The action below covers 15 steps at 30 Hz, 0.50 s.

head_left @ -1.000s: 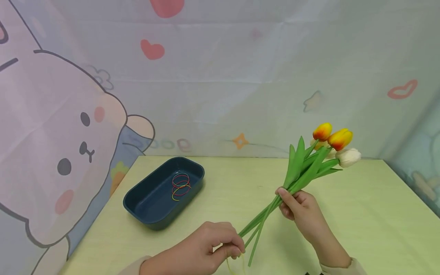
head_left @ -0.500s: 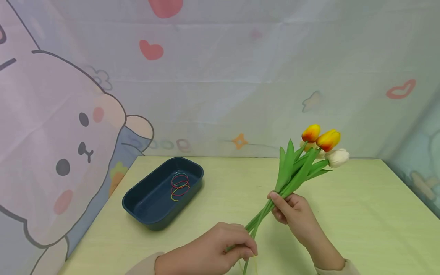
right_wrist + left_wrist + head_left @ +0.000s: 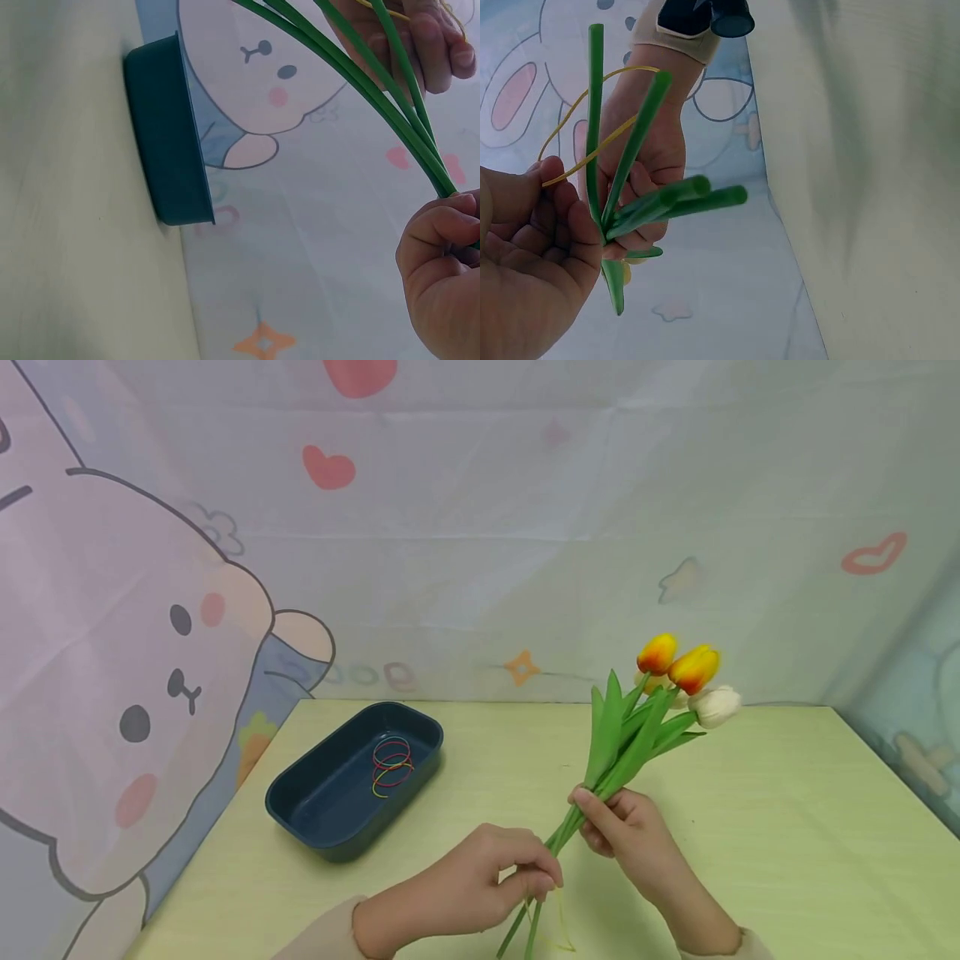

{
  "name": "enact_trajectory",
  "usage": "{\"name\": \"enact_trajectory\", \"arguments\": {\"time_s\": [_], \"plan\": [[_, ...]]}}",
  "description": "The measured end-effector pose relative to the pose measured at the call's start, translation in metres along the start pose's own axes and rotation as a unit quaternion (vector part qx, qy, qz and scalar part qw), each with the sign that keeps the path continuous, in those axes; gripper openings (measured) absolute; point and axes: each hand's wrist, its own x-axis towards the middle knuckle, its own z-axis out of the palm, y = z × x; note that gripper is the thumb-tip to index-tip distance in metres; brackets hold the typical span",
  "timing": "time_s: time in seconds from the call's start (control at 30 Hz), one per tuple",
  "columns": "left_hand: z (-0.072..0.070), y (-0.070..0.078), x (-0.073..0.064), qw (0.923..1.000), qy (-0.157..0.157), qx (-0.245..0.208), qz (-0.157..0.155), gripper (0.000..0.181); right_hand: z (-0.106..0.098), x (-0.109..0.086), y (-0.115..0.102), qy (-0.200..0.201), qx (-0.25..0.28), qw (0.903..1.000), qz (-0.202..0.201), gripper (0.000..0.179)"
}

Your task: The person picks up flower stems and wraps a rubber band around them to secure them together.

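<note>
My right hand [image 3: 633, 835] grips a bunch of tulips [image 3: 622, 743] by the stems, just under the leaves. The yellow-orange and white blooms point up and away to the right. Lower down, my left hand [image 3: 480, 877] is at the stems, pinching a thin yellow rubber band [image 3: 570, 171] between thumb and fingers. In the left wrist view the band stretches as a loop across two of the green stems [image 3: 634, 142], near their cut ends. Other stem ends splay out to the side, apart from the loop. The right palm is hidden behind the bunch.
A dark blue tray [image 3: 322, 802] stands at the left on the pale green table [image 3: 787, 810], with several coloured rubber bands [image 3: 393, 766] inside. Behind the table hangs a cartoon-printed cloth [image 3: 480, 568].
The right hand has brought the tulips left and slightly down toward the left hand. The left hand has moved right with the yellow rubber band, up to the stems.
</note>
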Motion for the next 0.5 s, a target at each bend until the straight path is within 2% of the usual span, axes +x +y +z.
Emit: {"name": "enact_trajectory", "arguments": {"time_s": [0.3, 0.5], "plan": [[-0.008, -0.01, 0.007, 0.9982, 0.028, -0.026, -0.046, 0.009, 0.009, -0.001, 0.002, -0.028, 0.006, 0.9993, 0.024, 0.038], [-0.017, -0.015, 0.01, 0.9937, 0.049, -0.05, -0.087, 0.012, 0.015, -0.002, 0.004, -0.048, 0.006, 0.9984, 0.029, 0.039]]}}
